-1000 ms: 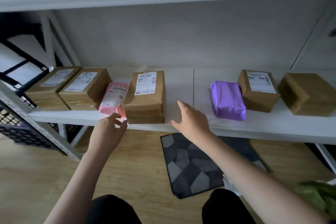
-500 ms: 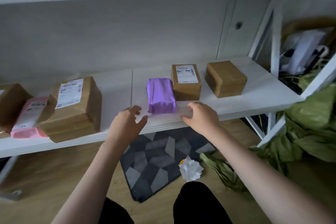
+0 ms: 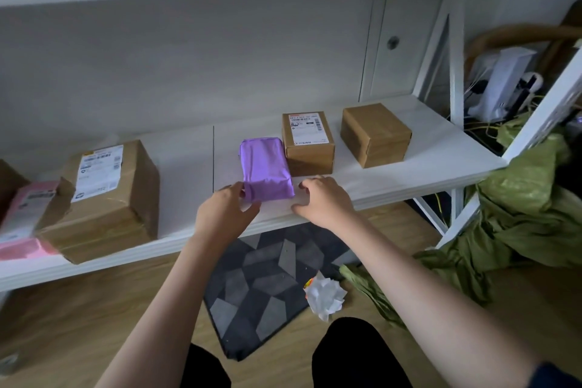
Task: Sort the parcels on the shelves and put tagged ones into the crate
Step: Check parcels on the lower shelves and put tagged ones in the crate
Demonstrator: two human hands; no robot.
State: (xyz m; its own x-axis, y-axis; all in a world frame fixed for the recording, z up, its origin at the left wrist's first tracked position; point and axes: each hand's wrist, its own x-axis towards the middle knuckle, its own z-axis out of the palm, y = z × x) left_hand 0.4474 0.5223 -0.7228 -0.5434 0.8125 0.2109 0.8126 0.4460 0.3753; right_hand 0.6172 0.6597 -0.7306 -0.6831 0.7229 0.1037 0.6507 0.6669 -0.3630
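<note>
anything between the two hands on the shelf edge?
Head view: the near end of the purple parcel lies between left hand and right hand.

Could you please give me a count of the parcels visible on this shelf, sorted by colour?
Brown cardboard boxes: 4 (, and one cut off at the left edge)
Purple parcel: 1
Pink parcel: 1
Total: 6

Both hands reach to a white shelf [image 3: 409, 167]. The left hand [image 3: 225, 214] touches the near left corner of a purple parcel [image 3: 266, 168], thumb beneath its front edge. The right hand [image 3: 324, 198] rests with curled fingers just right of it. Beyond the right hand stand a labelled box [image 3: 308, 142] and a plain box [image 3: 374, 134].
</note>
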